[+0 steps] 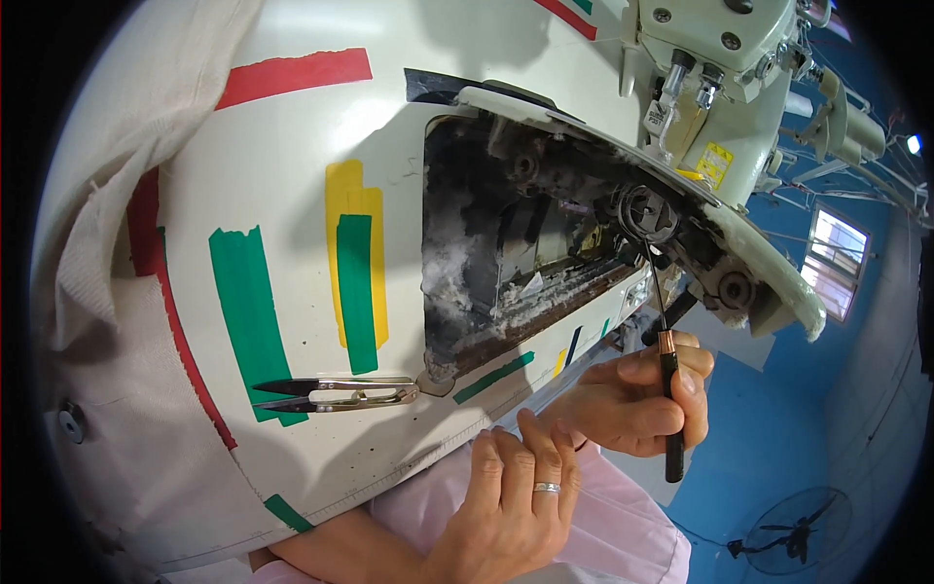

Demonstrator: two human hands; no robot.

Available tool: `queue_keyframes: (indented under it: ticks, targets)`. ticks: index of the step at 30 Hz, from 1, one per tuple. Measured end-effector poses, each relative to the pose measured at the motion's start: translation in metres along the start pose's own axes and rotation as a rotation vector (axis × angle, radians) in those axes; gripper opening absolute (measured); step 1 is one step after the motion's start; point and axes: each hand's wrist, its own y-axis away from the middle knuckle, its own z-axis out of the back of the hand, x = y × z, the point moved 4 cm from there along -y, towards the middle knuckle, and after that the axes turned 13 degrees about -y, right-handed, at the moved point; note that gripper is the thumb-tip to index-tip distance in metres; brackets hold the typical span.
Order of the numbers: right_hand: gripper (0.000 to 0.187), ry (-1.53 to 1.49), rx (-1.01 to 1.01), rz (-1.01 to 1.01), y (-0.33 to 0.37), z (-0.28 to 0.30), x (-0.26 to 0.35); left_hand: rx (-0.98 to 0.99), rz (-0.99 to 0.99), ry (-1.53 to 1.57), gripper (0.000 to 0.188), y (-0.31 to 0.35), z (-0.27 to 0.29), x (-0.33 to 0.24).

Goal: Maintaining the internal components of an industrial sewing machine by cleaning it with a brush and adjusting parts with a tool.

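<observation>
The right hand (642, 404) had a closed grip around a thin black tool (669, 389) with a copper band, thumb and fingers pinched about its handle. The left hand (516, 487), a ring on one finger, rested curled just at seven o'clock from it, holding nothing that I could see, its fingertips touching the right wrist.

The tool stood nearly upright, its long axis running from six to twelve o'clock. The butt hung below the fist and the fine metal tip pointed up toward the round black bobbin case (649, 214) under the tilted-back sewing machine (720, 88).

To my eye the risk lay in that narrow shaft. A slip would jab the tip into the hook parts or bend it. The opening (506, 243) beneath was thick with grey lint, so loosened fluff or a dropped part could vanish inside. The thread snips (336, 394) lay at nine o'clock on the tabletop (292, 175), near its edge, and a nudge could knock them off.
</observation>
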Motion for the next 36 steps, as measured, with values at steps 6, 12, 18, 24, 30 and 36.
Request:
queue_keyframes:
  ticks: [6, 12, 18, 24, 30, 36]
  targets:
    - [0.036, -0.135, -0.086, -0.143, -0.004, 0.001, 0.000, 0.014, 0.005, -0.014, 0.030, 0.002, 0.000, 0.002]
    - [0.038, -0.066, -0.050, -0.096, -0.004, -0.008, 0.000, 0.064, 0.001, -0.015, 0.032, 0.001, -0.001, 0.001]
    - [0.041, -0.100, -0.012, -0.275, -0.018, 0.005, -0.001, 0.091, 0.009, -0.019, 0.031, -0.001, 0.000, 0.000]
    - [0.041, -0.168, -0.029, -0.191, -0.018, 0.007, -0.007, 0.133, 0.003, -0.008, 0.033, -0.007, 0.004, 0.001]
    - [0.035, -0.158, -0.009, -0.179, -0.013, 0.018, -0.005, 0.144, -0.001, -0.007, 0.034, -0.006, 0.005, 0.001]
    - [0.037, -0.137, -0.012, -0.146, -0.012, 0.021, 0.001, 0.040, 0.040, -0.015, 0.033, -0.013, 0.013, 0.003]
